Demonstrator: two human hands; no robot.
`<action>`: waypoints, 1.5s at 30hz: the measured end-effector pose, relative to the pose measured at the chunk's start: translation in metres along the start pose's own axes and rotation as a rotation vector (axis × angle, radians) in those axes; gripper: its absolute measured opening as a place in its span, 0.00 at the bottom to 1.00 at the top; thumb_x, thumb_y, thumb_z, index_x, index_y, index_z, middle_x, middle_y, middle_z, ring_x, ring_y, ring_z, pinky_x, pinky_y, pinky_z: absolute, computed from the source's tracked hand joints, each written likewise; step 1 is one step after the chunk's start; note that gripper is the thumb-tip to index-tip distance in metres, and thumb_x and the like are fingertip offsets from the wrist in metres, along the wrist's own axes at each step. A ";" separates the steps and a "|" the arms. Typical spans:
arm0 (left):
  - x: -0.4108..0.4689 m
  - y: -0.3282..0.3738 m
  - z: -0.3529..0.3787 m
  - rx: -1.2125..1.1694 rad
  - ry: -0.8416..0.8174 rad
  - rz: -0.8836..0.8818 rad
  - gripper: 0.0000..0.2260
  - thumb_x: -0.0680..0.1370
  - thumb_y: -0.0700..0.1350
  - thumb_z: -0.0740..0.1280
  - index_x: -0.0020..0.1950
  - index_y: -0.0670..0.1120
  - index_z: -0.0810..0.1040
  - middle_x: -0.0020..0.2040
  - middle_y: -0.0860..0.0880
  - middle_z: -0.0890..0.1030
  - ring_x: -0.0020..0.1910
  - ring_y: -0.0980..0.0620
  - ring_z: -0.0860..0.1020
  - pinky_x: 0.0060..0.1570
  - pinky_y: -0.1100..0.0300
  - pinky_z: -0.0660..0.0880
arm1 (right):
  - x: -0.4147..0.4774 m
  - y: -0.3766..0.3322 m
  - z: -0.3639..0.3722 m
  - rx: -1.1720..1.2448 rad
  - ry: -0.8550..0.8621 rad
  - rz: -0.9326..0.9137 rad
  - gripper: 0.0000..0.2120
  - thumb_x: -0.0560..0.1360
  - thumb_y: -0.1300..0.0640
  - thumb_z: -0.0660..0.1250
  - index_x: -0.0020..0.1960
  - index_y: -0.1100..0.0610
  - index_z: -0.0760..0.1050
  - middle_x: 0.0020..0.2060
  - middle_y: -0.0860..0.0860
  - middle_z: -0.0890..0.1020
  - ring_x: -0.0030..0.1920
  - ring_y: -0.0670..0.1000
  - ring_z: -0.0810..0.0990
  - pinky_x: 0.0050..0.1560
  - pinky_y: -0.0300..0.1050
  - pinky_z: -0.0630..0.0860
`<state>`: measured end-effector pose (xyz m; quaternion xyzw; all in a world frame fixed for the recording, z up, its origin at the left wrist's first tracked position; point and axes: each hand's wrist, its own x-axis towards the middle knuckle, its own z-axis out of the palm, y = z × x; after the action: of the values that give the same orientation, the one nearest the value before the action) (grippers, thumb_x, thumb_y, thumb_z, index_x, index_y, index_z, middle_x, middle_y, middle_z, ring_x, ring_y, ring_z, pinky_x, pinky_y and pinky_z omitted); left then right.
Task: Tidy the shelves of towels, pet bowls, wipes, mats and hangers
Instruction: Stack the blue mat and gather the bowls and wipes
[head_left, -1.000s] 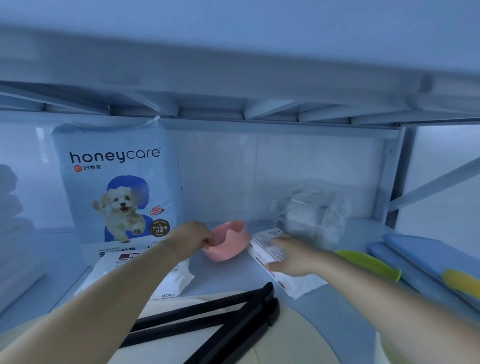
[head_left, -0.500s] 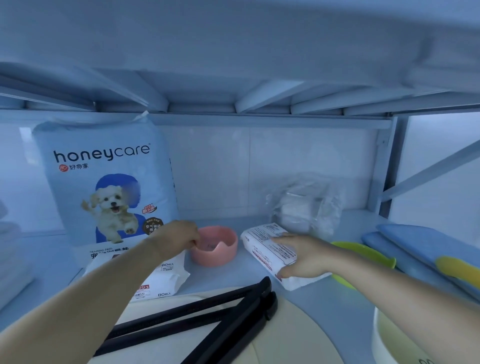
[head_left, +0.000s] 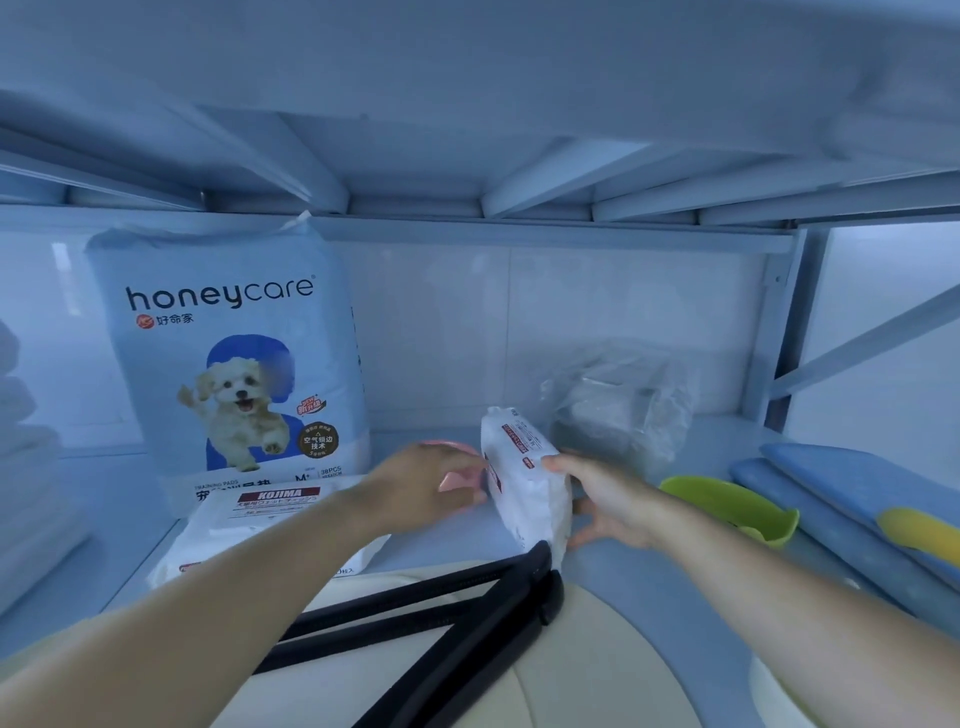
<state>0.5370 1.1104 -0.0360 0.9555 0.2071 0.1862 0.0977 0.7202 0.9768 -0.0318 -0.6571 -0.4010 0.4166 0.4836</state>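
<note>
- Pale blue metal shelf filled the frame, with a tall pad bag standing at upper left.
- Right hand had its grip clenched on a wipes pack, tilted on edge at centre.
- Left hand covered a pink bowl; its grip could not be told.
- Second wipes pack lay flat beside black hangers.
- Green bowl sat at right beside blue mats.

Shelf – pad bag, wipes pack, green bowl
</note>
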 end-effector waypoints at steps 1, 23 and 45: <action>0.002 0.002 0.006 -0.014 -0.002 0.003 0.17 0.74 0.61 0.61 0.61 0.59 0.76 0.57 0.60 0.77 0.54 0.69 0.71 0.59 0.68 0.67 | -0.001 -0.001 0.000 -0.002 -0.006 0.003 0.10 0.78 0.53 0.60 0.56 0.49 0.76 0.53 0.53 0.81 0.53 0.57 0.80 0.48 0.59 0.80; 0.003 0.027 0.024 -0.139 -0.110 -0.081 0.21 0.80 0.56 0.55 0.72 0.53 0.66 0.66 0.51 0.74 0.64 0.54 0.72 0.65 0.63 0.64 | 0.007 -0.015 0.003 -0.655 0.366 -0.268 0.15 0.74 0.54 0.64 0.59 0.53 0.76 0.56 0.49 0.78 0.51 0.52 0.80 0.53 0.50 0.78; -0.004 0.046 0.030 -0.084 -0.124 0.034 0.17 0.82 0.49 0.53 0.70 0.50 0.70 0.73 0.55 0.64 0.72 0.57 0.61 0.61 0.77 0.47 | 0.024 0.025 -0.029 -0.811 0.259 -0.168 0.19 0.79 0.60 0.53 0.68 0.51 0.67 0.64 0.52 0.74 0.54 0.52 0.76 0.44 0.39 0.70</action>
<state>0.5614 1.0642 -0.0524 0.9636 0.1763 0.1368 0.1472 0.7584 0.9850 -0.0541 -0.8058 -0.5204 0.0986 0.2649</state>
